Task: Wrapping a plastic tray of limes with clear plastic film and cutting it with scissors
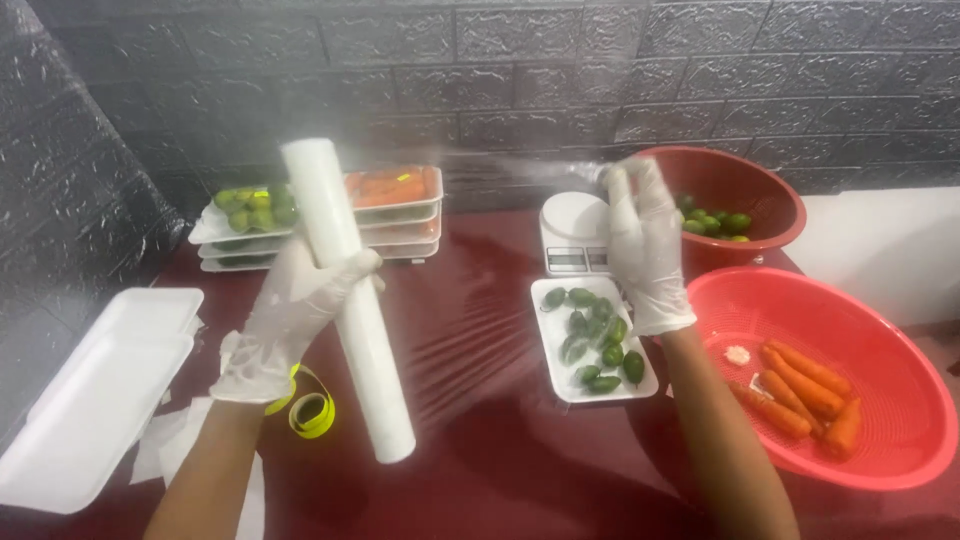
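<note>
Left hand: gloved left hand (290, 310) is closed around the middle of a white roll of cling film (347, 297), which it holds tilted, top end leaning away from the camera, above the dark red table (480, 460).
Right hand: gloved right hand (645, 245) is raised, its fingertips pinched on the free edge of the film.
Film sheet: a clear stretched sheet (480, 300) spans from the roll to the right hand; it is faint, so its lower edge is hard to make out.
Tray under the sheet: a white foam tray of small green limes (594, 338) lies on the table just right of the roll and below the right hand.
Scale: a white kitchen scale (573, 233) sits just behind that tray.
Baskets: to the right of the tray, a red basket (880, 440) holds carrots (805, 390); behind it a darker red basket (770, 195) holds more limes.
Wrapped trays: a stack of filled foam trays (330, 215) stands behind the roll.
Left of the roll: empty white foam trays (95, 400) lie well to the left, and a yellow tape roll (310, 412) lies near the left wrist.
</note>
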